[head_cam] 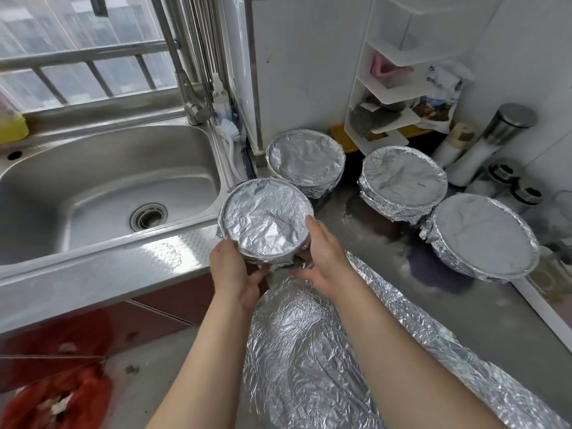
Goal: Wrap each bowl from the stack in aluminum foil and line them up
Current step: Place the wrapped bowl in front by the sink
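Crumpled silver aluminium foil sheet (309,351) drapes counter edge nearest lens. Left hand (232,270), right hand (325,255), fingers curled, grip round foil-wrapped bowl (266,218) beside stainless steel sink (93,187). Three more foil-wrapped bowls (402,178) line steel counter (371,230) behind. Printed pouch (439,97) lettering too blurred to read.
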Demonstrator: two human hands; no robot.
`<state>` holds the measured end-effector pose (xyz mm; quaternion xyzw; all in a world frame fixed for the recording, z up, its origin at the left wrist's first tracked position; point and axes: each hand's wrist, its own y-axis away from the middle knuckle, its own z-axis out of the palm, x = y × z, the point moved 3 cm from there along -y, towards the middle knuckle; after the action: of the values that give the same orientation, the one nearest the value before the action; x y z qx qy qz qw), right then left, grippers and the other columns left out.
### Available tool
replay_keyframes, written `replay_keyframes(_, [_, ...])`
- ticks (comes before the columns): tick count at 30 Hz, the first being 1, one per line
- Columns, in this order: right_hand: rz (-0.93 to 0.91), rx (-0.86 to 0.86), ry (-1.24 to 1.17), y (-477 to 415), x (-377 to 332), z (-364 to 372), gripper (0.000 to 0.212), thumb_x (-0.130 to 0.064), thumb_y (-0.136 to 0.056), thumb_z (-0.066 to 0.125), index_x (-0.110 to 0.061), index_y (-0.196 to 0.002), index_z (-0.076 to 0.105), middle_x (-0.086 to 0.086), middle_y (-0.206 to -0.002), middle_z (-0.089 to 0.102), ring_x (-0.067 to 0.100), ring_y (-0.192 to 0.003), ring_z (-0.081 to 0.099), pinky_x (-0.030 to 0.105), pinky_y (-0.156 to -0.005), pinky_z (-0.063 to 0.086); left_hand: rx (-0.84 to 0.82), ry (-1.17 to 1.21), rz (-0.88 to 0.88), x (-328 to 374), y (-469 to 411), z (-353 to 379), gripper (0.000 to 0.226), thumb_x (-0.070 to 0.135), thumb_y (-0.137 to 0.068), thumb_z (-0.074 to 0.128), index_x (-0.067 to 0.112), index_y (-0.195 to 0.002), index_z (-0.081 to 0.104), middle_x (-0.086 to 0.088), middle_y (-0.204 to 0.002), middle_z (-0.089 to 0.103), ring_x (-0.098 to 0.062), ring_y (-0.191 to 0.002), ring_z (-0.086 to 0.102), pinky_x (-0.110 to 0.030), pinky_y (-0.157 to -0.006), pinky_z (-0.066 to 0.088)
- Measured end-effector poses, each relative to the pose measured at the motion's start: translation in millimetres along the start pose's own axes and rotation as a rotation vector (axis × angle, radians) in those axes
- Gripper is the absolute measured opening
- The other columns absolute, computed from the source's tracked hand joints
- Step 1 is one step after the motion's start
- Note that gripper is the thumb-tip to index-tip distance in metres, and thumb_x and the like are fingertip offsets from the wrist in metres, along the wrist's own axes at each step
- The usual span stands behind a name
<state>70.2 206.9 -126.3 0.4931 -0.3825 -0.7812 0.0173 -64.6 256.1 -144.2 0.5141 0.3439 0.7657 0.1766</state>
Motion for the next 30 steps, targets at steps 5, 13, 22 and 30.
replay_keyframes(5, [-0.093,0.142,0.042,-6.4,8.7,0.4,0.063,-0.067,-0.089,0.040,-0.042,-0.146,0.027,-0.001,-0.148,0.043,0.028,-0.125,0.051,0.052,-0.097,0.046,-0.089,-0.233,-0.074,-10.0,5.1,-15.7,0.055,0.033,-0.071,0.066,0.012,-0.120,0.051,-0.013,-0.118,0.064,-0.031,-0.103,0.065,-0.055,-0.080,0.056])
replay_keyframes(13, [-0.202,0.299,-0.031,-12.9,13.9,-3.1,0.061,-0.056,-0.100,0.032,-0.033,-0.154,0.015,-0.007,-0.159,0.021,0.016,-0.141,0.028,0.028,-0.096,0.024,-0.115,-0.452,0.482,37.9,-20.7,16.0,0.045,0.027,-0.101,0.044,0.030,-0.146,0.040,0.005,-0.147,0.041,-0.012,-0.135,0.038,-0.029,-0.103,0.032])
replay_keyframes(22, [-0.082,0.370,-0.238,-33.2,24.4,14.8,0.072,-0.079,-0.078,0.039,-0.042,-0.139,0.045,-0.007,-0.149,0.042,0.024,-0.133,0.045,0.052,-0.111,0.034,-0.089,-0.416,0.558,32.5,-40.1,25.0,0.033,0.029,-0.101,0.051,0.014,-0.128,0.063,-0.001,-0.130,0.064,-0.012,-0.123,0.056,-0.035,-0.109,0.043])
replay_keyframes(30, [-0.100,0.315,-0.238,-33.4,15.6,13.5,0.056,-0.069,-0.084,0.049,-0.033,-0.125,0.059,-0.004,-0.132,0.059,0.024,-0.121,0.055,0.049,-0.106,0.042,0.053,-0.412,0.555,29.1,-43.3,21.2,0.029,0.024,-0.101,0.049,0.018,-0.125,0.066,-0.006,-0.120,0.068,-0.025,-0.115,0.061,-0.041,-0.103,0.048])
